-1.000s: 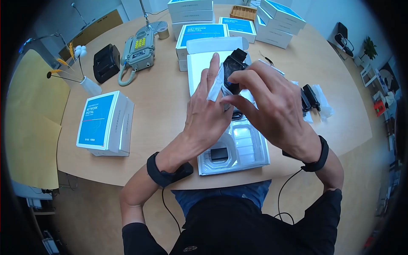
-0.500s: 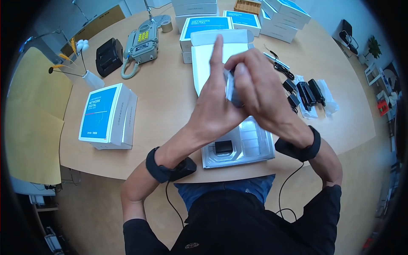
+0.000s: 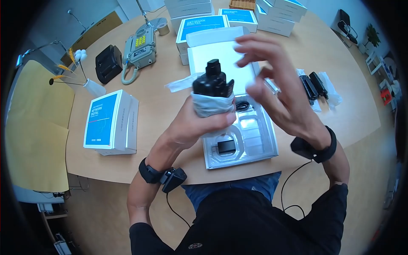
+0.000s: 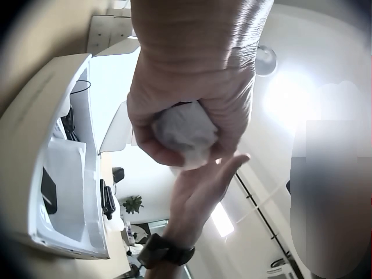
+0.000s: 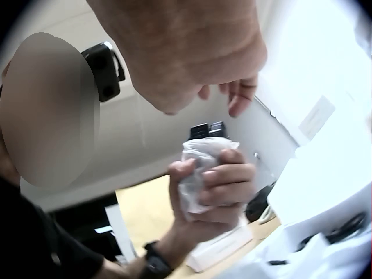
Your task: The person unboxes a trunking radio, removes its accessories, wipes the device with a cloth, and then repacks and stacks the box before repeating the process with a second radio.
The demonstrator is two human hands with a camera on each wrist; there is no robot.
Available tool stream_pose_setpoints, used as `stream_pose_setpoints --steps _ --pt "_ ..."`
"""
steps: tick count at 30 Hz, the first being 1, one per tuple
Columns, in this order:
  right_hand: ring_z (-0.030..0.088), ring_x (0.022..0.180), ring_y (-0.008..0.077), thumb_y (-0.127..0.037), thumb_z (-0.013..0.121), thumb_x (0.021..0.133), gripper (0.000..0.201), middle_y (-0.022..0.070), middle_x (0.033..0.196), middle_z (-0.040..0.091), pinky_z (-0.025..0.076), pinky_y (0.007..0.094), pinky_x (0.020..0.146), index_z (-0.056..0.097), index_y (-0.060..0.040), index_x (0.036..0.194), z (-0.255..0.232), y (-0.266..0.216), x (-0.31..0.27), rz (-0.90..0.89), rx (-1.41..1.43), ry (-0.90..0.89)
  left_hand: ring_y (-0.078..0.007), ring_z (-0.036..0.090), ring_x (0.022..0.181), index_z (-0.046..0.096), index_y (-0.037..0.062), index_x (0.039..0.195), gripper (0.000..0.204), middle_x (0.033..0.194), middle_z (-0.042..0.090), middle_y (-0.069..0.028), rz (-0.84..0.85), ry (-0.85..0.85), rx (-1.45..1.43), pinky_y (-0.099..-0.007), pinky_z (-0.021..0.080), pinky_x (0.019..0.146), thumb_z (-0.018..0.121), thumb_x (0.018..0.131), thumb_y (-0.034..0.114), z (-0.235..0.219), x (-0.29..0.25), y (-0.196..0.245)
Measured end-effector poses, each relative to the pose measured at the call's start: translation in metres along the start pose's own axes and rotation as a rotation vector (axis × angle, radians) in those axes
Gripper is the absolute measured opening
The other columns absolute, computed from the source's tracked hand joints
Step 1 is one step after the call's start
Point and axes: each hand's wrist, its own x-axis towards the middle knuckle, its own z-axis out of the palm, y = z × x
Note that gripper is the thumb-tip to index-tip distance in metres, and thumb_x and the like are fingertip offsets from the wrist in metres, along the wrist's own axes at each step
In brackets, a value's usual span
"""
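Note:
A black handheld device (image 3: 209, 83) stands upright in the left hand (image 3: 187, 123), its lower part wrapped in a white plastic bag (image 3: 210, 105). In the right wrist view the left hand (image 5: 218, 186) grips the bagged device, whose black top (image 5: 208, 130) pokes out. The right hand (image 3: 284, 91), blurred, is apart from it, with fingers spread and slightly bent, holding nothing. Below lies an open white box (image 3: 272, 154) with a clear plastic tray (image 3: 250, 142), a black adapter (image 3: 226, 146) and a coiled cable (image 3: 242, 106).
Black devices (image 3: 313, 87) lie on plastic bags at the right. A closed blue-and-white box (image 3: 102, 121), a vase (image 3: 94, 88), a black cradle (image 3: 108, 63) and a desk phone (image 3: 139, 51) are at the left. More boxes (image 3: 276, 21) are stacked at the back.
The right hand has come off the device and moved right. The left hand has moved left and turned, its fingers now curled round the bagged device. A strip of plastic shows left of the box.

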Motion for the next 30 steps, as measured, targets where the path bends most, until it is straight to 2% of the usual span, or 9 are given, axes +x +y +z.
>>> stream_pose_setpoints --steps 1,4,7,13,15,19,23,25,30 --pt "0.063 0.109 0.0204 -0.039 0.075 0.092 0.05 0.015 0.136 0.057 0.051 0.0284 0.071 0.059 -0.0087 0.129 -0.009 -0.001 -0.004 -0.16 -0.188 -0.03 -0.0124 0.065 0.094 0.062 0.0057 0.12 0.047 0.106 0.066 -0.0047 -0.055 -0.095 -0.164 -0.0298 0.054 0.081 0.084 0.081 0.02 -0.004 -0.003 0.001" --pt "0.065 0.095 0.0216 -0.029 0.092 0.07 0.056 0.0118 0.12 0.064 0.052 0.0297 0.068 0.065 -0.0108 0.116 -0.001 -0.007 -0.009 -0.267 -0.198 -0.065 -0.013 0.065 0.099 0.062 0.0048 0.122 0.052 0.107 0.067 -0.004 -0.012 -0.14 -0.253 -0.0303 0.054 0.087 0.086 0.078 0.02 0.001 -0.004 -0.006" --pt "0.064 0.092 0.0219 -0.028 0.092 0.07 0.055 0.0125 0.112 0.064 0.052 0.0301 0.067 0.066 -0.0104 0.115 -0.005 -0.005 -0.006 -0.428 -0.244 -0.014 -0.0149 0.065 0.084 0.057 0.0028 0.122 0.063 0.095 0.064 -0.005 -0.045 -0.148 -0.256 -0.0267 0.053 0.067 0.088 0.073 0.026 0.011 -0.003 -0.004" --pt "0.061 0.084 0.0228 -0.024 0.089 0.071 0.042 0.0112 0.099 0.06 0.05 0.0341 0.067 0.064 -0.0057 0.099 -0.002 -0.017 -0.013 -0.317 -0.206 -0.063 -0.0168 0.064 0.082 0.059 0.0004 0.118 0.051 0.095 0.065 -0.0085 -0.037 -0.203 -0.316 -0.0294 0.055 0.069 0.082 0.078 0.022 0.015 -0.009 -0.003" --pt "0.063 0.08 0.0249 -0.009 0.089 0.064 0.039 0.0128 0.095 0.062 0.05 0.0335 0.064 0.066 -0.0027 0.095 0.001 -0.017 -0.015 -0.273 -0.229 -0.06 -0.017 0.064 0.079 0.059 0.0005 0.116 0.048 0.09 0.065 -0.0092 -0.05 -0.397 -0.322 -0.029 0.054 0.068 0.08 0.079 0.023 0.011 -0.009 -0.003" --pt "0.063 0.076 0.0265 -0.004 0.085 0.07 0.033 0.0146 0.092 0.062 0.05 0.0353 0.062 0.065 -0.0006 0.095 0.001 -0.021 -0.011 -0.385 -0.253 -0.173 -0.0171 0.064 0.076 0.057 0.0002 0.118 0.051 0.088 0.065 -0.0105 -0.043 -0.394 -0.327 -0.0288 0.054 0.066 0.08 0.08 0.025 0.007 -0.008 -0.006" --pt "0.058 0.081 0.0208 -0.001 0.072 0.088 0.015 0.0146 0.095 0.06 0.044 0.0297 0.063 0.06 0.0006 0.098 -0.004 -0.036 -0.009 -0.088 -0.044 -0.171 -0.0201 0.071 0.095 0.062 -0.0005 0.122 0.056 0.105 0.07 -0.0116 -0.076 -0.487 -0.447 -0.0347 0.058 0.083 0.085 0.079 0.026 0.007 -0.016 0.001" --pt "0.058 0.07 0.0137 0.005 0.073 0.086 0.018 0.012 0.096 0.061 0.043 0.0259 0.053 0.06 0.001 0.097 0.009 -0.034 -0.005 -0.092 -0.016 -0.199 -0.0241 0.071 0.099 0.06 -0.0023 0.125 0.062 0.11 0.069 -0.0142 -0.079 -0.553 -0.455 -0.0365 0.058 0.087 0.086 0.078 0.027 0.003 -0.014 -0.013" --pt "0.06 0.07 0.0124 0.004 0.076 0.085 0.021 0.0088 0.091 0.061 0.045 0.0269 0.051 0.06 -0.0005 0.096 0.005 -0.034 0.0 -0.183 -0.166 -0.182 -0.0273 0.072 0.097 0.058 -0.0012 0.127 0.075 0.108 0.069 -0.0136 -0.064 -0.304 -0.362 -0.0399 0.057 0.091 0.09 0.071 0.037 0.008 -0.014 -0.002"
